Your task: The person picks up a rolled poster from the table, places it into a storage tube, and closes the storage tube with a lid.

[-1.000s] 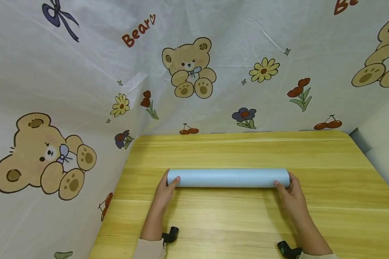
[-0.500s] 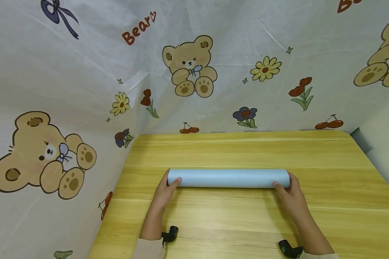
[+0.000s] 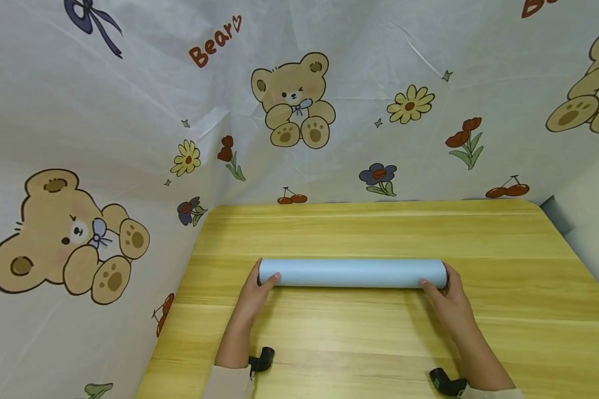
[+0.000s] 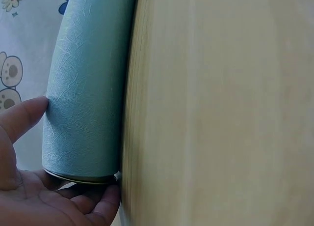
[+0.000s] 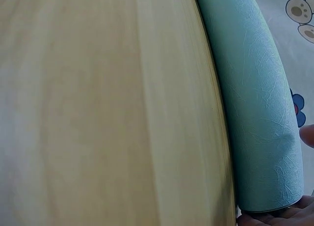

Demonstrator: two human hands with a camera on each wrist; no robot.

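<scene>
A long light blue cylindrical tube [image 3: 351, 273] lies crosswise over the wooden table. Its surface is finely creased, and a thin metal rim edges the end in the left wrist view. My left hand [image 3: 253, 291] grips the tube's left end. There the thumb presses the near side while the fingers curl round the end rim, as the left wrist view of the tube [image 4: 83, 98] shows. At the other end my right hand [image 3: 449, 302] holds on with its thumb on the near side; in the right wrist view only part of this hand [image 5: 284, 217] appears, below the tube [image 5: 260, 108].
The wooden table [image 3: 339, 343] stretches out on all sides of the tube. A white cloth [image 3: 349, 138] printed with bears and flowers hangs behind the table and along its left. Black wrist devices [image 3: 262, 359] sit by both sleeves.
The hands and the tube keep nearly the same place. Only a slight shift of the head view shows, the backdrop moving up a little.
</scene>
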